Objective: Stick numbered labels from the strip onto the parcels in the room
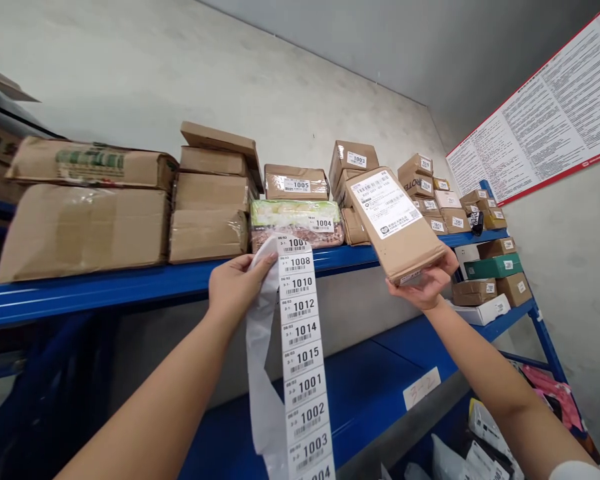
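My left hand (237,287) pinches a long strip of numbered labels (303,333) near its top, and the strip hangs down in front of the shelf. Its white backing folds behind the printed side. In my right hand (425,280) is a brown cardboard box (397,223), gripped at its lower end and tilted, with a large white shipping label facing me. Just behind the strip's top lies a green-and-brown printed package (295,220) marked 1004. On that package rests a taped box (296,183) marked 1005. A box (353,160) marked 1003 stands behind the held box.
Large brown cartons (85,227) are stacked on the left of the blue shelf (105,287). Smaller labelled parcels (425,190) fill its right end. A lower blue shelf (370,380) bears a handwritten tag (421,388). Bagged parcels (485,427) lie below, and a red-edged notice board (545,100) hangs right.
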The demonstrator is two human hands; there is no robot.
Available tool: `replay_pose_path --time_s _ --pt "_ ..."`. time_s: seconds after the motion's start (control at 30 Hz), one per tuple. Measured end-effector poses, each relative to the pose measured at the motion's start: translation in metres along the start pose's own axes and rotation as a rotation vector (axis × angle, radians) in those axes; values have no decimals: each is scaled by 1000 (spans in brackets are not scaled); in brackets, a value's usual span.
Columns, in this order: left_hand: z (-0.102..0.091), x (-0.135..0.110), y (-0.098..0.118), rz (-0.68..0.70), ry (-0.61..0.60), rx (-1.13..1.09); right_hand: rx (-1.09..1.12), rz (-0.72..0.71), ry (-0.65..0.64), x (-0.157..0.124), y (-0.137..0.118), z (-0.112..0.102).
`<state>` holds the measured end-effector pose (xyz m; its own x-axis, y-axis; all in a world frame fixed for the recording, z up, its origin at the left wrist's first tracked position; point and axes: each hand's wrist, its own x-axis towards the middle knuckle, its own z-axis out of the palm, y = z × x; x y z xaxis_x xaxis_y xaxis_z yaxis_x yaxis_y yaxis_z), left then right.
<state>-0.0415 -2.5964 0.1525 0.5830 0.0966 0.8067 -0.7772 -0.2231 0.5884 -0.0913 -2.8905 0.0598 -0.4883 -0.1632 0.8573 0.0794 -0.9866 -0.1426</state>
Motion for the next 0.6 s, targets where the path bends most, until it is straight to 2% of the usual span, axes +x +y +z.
replay_pose_path --time_s 0.13,0.27,0.43,0.53,0.6 --pt "3 3 -4 14 25 -118 73 -39 124 24 -28 20" --pt "6 2 -15 50 52 -224 107 -23 35 80 -68 55" --pt "2 -16 -30 103 29 -248 205 -127 -61 162 -120 115" --pt "-7 -29 -35 115 36 -247 227 -130 -66 192 -150 151" --pt "-15 -35 -40 119 38 -253 249 -68 -66 201 -166 173"
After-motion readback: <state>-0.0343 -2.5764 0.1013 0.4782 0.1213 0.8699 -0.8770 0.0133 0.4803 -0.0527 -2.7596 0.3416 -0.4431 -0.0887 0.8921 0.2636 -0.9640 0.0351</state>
